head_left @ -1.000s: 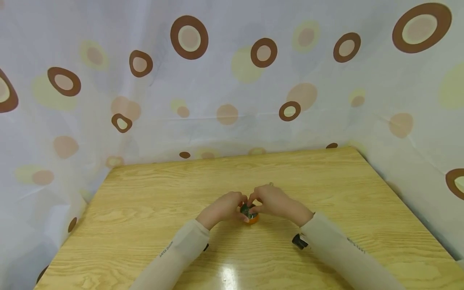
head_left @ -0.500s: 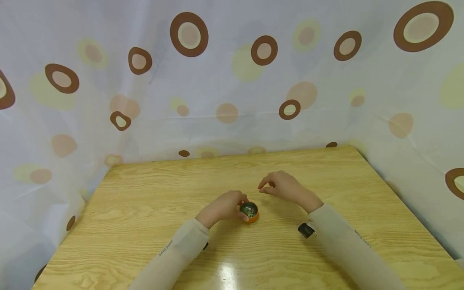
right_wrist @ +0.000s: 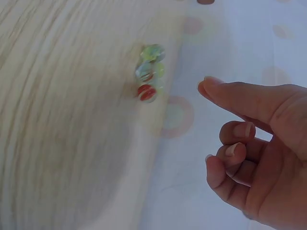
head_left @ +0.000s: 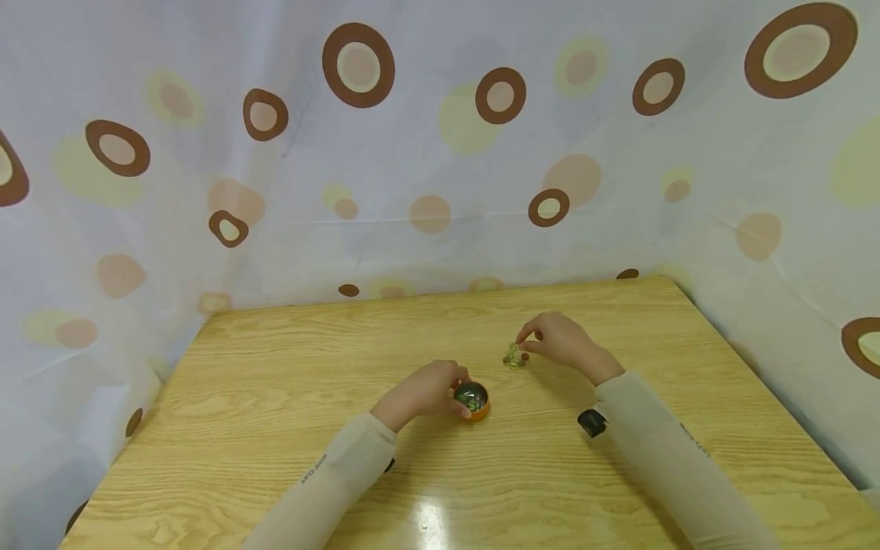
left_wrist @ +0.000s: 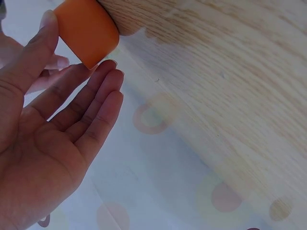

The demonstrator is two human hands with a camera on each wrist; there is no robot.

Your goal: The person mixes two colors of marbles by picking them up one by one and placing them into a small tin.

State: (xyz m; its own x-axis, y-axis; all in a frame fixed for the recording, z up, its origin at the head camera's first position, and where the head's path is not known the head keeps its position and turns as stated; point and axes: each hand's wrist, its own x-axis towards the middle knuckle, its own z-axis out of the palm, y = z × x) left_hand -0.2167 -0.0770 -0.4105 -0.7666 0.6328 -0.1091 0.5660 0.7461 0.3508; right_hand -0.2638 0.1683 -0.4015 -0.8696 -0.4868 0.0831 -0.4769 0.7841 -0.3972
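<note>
A small orange bowl [head_left: 480,415] with a shiny metallic inside stands on the table, several small glassy pieces showing in it. My left hand [head_left: 425,389] holds its left side, thumb at the near rim and a finger at the far rim. In the left wrist view the bowl's orange outer wall [left_wrist: 88,31] sits between thumb and fingers. Farther back, my right hand [head_left: 562,344] hovers beside several glass marbles [head_left: 512,357], thumb and index finger apart. The right wrist view shows a red-and-white marble [right_wrist: 147,93] and a yellow-green marble [right_wrist: 152,52], with no marble visible in that hand.
The wood-grain table [head_left: 289,382] reaches back to a white curtain [head_left: 385,160] printed with brown and beige circles, which also hangs at both sides. A black strap piece [head_left: 592,422] sits under the right sleeve.
My right hand has left the bowl and moved back and right to the marbles, which now show beside its fingertips. The left hand keeps its hold on the bowl.
</note>
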